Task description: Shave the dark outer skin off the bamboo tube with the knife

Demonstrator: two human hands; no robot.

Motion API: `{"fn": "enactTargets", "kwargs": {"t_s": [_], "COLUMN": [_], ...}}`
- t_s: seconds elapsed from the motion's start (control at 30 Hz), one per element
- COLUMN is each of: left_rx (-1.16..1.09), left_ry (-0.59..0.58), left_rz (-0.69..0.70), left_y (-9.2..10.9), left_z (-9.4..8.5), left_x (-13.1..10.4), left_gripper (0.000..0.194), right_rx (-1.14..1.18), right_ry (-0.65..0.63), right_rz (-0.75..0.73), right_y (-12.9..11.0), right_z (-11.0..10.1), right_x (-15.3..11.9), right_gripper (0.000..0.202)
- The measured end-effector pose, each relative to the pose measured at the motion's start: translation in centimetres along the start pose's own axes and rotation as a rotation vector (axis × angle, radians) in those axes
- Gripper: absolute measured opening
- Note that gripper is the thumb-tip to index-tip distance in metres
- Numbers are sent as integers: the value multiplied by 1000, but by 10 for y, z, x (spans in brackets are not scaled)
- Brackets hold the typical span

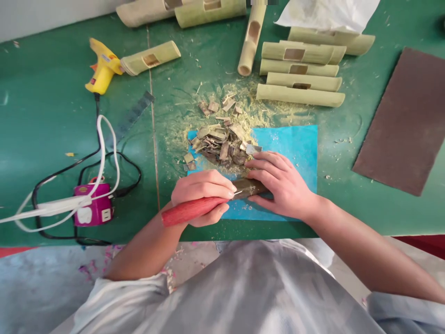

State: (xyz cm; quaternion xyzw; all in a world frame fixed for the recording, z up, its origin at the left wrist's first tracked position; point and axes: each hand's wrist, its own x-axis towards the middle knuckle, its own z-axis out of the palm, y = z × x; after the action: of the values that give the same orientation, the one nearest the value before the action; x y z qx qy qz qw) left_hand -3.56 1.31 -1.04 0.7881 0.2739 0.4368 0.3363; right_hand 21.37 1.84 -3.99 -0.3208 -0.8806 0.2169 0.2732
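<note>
My left hand (203, 195) is closed round a tool with a red wooden handle (189, 211). Its thin metal tip touches the left part of a dark brown bamboo piece (248, 188). From the right, my right hand (281, 183) grips that piece, fingers over its far side and thumb near its front edge. Both hands are over a blue sheet (295, 148) on the green table (187, 69). Just beyond them lies a heap of brown and pale chips (225, 144), with yellowish shavings (246, 106) scattered behind it.
Several cut bamboo tubes (301, 95) lie at the back, partly under white paper (327, 14). A yellow glue gun (102, 67) touches another tube (151, 58). Cables run by a magenta power block (93, 204) at left. Brown sandpaper (399, 120) lies at right.
</note>
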Motion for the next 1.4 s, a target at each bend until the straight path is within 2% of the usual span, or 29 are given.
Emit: {"fn": "enactTargets", "kwargs": {"t_s": [0.13, 0.27, 0.37, 0.57, 0.7, 0.8, 0.87, 1.07, 1.17, 1.33, 1.4], "left_rx": [-4, 11, 30, -22, -32, 13, 25, 52, 80, 42, 6], "left_ry": [12, -88, -92, 55, 169, 208, 202, 81, 40, 48, 93], "left_rz": [6, -11, -35, -45, -36, -28, 13, 77, 93, 88, 77], "left_y": [-2, 0, 3, 1, -9, -13, -11, -3, -1, 2, 1], "left_z": [-1, -4, -6, -4, -4, -2, 0, 4, 4, 3, 2], "left_x": [-1, 1, 1, -7, -17, -17, -13, -2, 0, 1, -4], "left_gripper": [8, 11, 9, 9, 21, 27, 26, 7, 8, 10, 10], "right_rx": [-16, -7, -10, -18, -24, -27, -28, -34, -39, -39, -45], "right_ry": [16, 7, -3, 19, 33, 38, 36, 47, 54, 52, 45], "right_rz": [-16, -13, -24, -48, -66, -69, -71, -86, -86, -92, -91], "right_y": [-1, -1, -2, -3, -1, -1, -1, -2, -1, 0, 0], "right_z": [0, -1, -1, 1, 2, 2, 1, 2, 3, 3, 2], "right_x": [1, 1, 2, 3, 3, 3, 3, 4, 4, 3, 3], "right_gripper": [37, 35, 35, 34, 34, 36, 35, 36, 37, 39, 37]}}
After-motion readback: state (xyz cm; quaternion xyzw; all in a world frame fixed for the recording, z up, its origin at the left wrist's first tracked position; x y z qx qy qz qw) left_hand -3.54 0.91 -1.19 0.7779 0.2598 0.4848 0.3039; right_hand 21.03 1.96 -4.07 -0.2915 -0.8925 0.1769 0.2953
